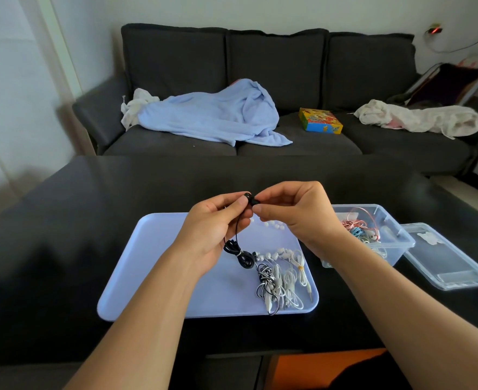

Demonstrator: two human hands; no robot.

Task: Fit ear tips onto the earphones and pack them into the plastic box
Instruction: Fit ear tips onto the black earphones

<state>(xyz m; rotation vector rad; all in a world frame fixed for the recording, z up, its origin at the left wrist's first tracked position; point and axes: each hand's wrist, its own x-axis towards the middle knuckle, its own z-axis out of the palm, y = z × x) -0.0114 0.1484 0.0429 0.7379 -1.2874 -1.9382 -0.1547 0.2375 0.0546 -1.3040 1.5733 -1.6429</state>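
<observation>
Both hands, left (pixel 218 220) and right (pixel 294 212), pinch a small black earbud (pixel 249 199), cord dangling.

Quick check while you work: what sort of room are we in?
Most likely a home living room: a dark grey sofa with a blue blanket and a colourful box on it stands behind the low black table that holds the tray.

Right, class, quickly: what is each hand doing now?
Left hand: pinches the black wired earphone.
Right hand: fingers pinched at the same earphone's tip; whether they hold an ear tip cannot be told.
</observation>
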